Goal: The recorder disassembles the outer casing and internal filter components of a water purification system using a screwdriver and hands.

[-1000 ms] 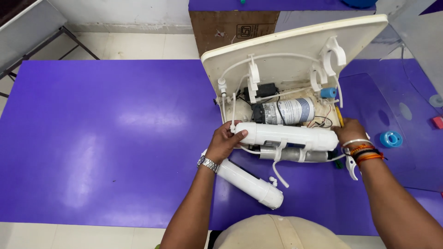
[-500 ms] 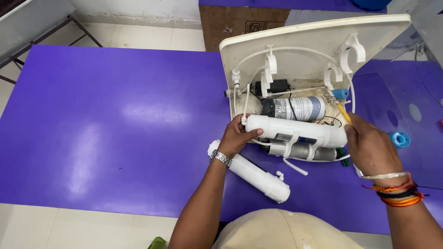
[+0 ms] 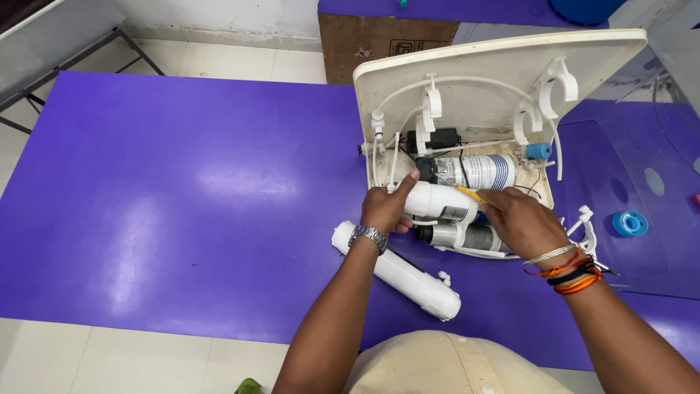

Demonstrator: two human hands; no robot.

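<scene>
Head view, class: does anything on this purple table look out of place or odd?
Yes. One white filter cartridge lies loose and slanted on the table, outside the opened casing, whose two upper clips stand empty. The left hand and right hand grip another white cartridge inside.

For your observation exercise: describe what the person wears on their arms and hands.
Both forearms are bare, with no sleeves or gloves. The left hand has a silver metal-link watch at the wrist. The right hand has a thin silver bangle at the wrist, then red, orange and black thread bands stacked behind it.
</scene>
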